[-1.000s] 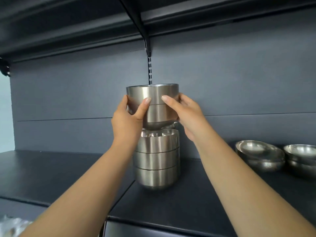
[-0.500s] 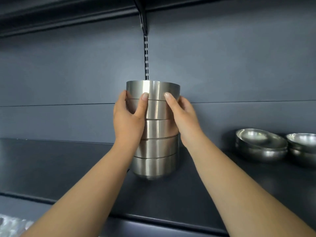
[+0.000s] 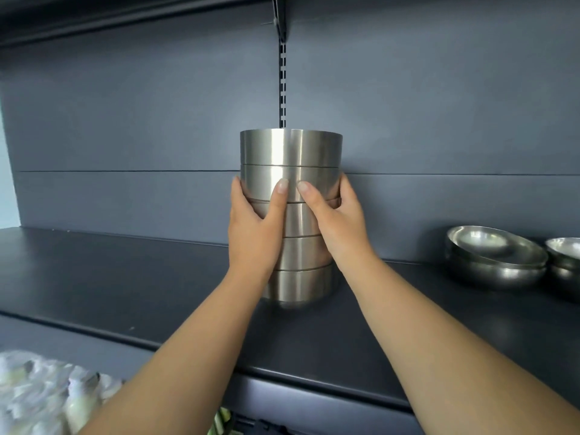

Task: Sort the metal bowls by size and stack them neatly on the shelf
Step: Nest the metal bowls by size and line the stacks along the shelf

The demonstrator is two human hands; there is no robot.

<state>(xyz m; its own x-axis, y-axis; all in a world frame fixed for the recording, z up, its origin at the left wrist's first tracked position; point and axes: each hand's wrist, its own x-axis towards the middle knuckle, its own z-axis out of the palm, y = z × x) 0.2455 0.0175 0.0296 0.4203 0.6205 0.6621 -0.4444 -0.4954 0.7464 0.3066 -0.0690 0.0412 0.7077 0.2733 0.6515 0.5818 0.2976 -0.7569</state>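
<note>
A tall stack of several deep steel bowls (image 3: 292, 152) stands on the dark shelf (image 3: 125, 277), against the back wall. My left hand (image 3: 254, 233) wraps the stack's left side and my right hand (image 3: 339, 227) wraps its right side, both around the middle bowls. The two thumbs meet on the front of the second bowl from the top. The stack's base rests on the shelf surface. Wider, shallower steel bowls (image 3: 492, 259) lie nested at the right, with another bowl pile (image 3: 565, 259) cut off by the frame edge.
A slotted shelf rail (image 3: 283, 83) runs up the wall behind the stack, under an upper shelf (image 3: 125, 14). Crumpled plastic wrapping (image 3: 40, 394) shows below the shelf's front edge at the bottom left.
The two bowls I held above the stack have come down onto it. My hands have slid lower, from the top bowls to the stack's middle.
</note>
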